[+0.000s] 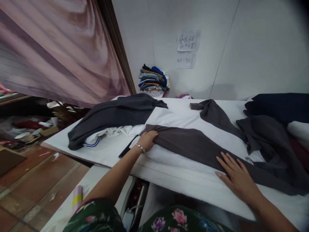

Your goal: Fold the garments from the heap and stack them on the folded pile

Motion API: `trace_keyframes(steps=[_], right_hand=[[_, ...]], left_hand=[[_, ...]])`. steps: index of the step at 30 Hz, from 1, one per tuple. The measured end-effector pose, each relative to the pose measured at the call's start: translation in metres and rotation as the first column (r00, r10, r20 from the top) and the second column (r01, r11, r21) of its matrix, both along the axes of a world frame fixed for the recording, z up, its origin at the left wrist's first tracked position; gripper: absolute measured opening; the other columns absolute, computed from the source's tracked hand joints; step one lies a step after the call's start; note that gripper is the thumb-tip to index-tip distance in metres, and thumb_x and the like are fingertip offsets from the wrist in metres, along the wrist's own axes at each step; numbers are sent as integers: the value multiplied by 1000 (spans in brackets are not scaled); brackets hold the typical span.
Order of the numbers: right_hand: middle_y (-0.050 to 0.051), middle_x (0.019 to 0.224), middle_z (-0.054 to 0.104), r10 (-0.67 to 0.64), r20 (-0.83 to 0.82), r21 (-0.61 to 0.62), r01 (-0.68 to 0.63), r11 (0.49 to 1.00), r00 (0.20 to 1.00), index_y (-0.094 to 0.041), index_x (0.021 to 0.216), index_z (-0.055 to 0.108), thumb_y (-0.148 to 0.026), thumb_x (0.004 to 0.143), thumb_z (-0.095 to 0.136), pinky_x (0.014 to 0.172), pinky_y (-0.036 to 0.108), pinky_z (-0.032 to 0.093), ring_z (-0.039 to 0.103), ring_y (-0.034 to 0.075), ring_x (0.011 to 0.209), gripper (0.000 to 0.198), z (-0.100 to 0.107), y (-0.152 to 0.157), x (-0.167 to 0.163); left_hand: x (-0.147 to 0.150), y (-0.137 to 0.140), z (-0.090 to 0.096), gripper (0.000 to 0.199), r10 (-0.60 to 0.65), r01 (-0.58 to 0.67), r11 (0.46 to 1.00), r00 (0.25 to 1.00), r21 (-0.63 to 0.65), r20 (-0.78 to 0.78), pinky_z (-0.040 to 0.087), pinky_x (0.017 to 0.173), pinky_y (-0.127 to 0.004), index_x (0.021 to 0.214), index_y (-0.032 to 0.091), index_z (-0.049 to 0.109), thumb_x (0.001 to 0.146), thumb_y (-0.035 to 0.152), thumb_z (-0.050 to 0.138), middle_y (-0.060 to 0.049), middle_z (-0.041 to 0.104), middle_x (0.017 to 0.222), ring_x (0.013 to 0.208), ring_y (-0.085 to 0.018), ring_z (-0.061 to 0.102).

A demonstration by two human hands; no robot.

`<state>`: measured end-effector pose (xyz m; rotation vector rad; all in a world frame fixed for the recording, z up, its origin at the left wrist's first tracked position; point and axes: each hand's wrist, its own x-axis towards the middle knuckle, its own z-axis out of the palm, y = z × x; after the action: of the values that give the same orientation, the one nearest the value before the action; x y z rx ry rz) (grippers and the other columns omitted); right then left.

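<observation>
A grey-brown garment (190, 141) lies across the white-covered table (169, 169). One long, leg-like or sleeve-like part runs flat along the near side, and a second bends behind it. Its bunched portion lies at the right; whether it is trousers or a top I cannot tell. My left hand (147, 140) rests open on the narrow left end of the near part, fingers laid on the cloth. My right hand (235, 175) presses flat farther right along that same part, fingers spread. A small dark flat item (127, 148) sits partly hidden behind my left forearm.
At the left lies a dark grey garment (116, 114) above a white cloth with blue stripes (93, 141). Folded clothes (153, 80) are stacked against the wall under handwritten papers (187, 42). Navy clothing (280, 104) is heaped at the right. A pink curtain (72, 48) hangs at the left.
</observation>
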<state>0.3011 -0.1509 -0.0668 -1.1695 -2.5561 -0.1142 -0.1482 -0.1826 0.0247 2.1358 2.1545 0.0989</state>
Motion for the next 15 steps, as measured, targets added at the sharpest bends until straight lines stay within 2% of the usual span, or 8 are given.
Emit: trace_keyframes(steps=[3,6,10,12,15], right_hand=[[5,151,34,-8,8,-36,9,999,1000,-31,141,42,-58,88,40,107,58,31,34,31,137,60,1,2,2],[6,150,36,-17,-5,-103,17,995,1000,-32,139,45,-58,90,37,105,59,33,34,31,137,56,15,6,-2],[7,155,26,-14,-56,-77,10,997,998,-29,141,42,-54,93,34,109,58,27,22,29,142,55,43,18,-25],[7,155,25,-3,-51,-56,0,998,999,-28,141,41,-55,93,35,110,57,25,20,29,143,56,47,27,-37],[10,151,34,-7,8,-100,8,995,1000,-27,141,42,-57,92,35,107,59,29,27,31,140,58,36,40,-45]], left_hand=[[0,-2,10,63,21,-5,996,984,-91,175,23,115,-41,134,23,51,72,12,51,-4,47,143,134,-21,40],[4,5,15,52,42,-36,999,963,-28,265,23,114,-37,134,23,50,83,23,47,-4,47,144,133,-20,41],[14,24,4,47,29,-38,991,997,126,77,17,114,-48,133,21,49,92,42,42,-9,39,149,139,-24,29],[16,33,-5,51,55,-52,992,998,116,-25,19,112,-51,133,20,48,91,48,43,-12,37,149,140,-28,28],[15,40,-17,57,100,-98,994,993,42,-65,25,109,-50,134,17,46,91,54,40,-15,37,149,139,-30,28]])
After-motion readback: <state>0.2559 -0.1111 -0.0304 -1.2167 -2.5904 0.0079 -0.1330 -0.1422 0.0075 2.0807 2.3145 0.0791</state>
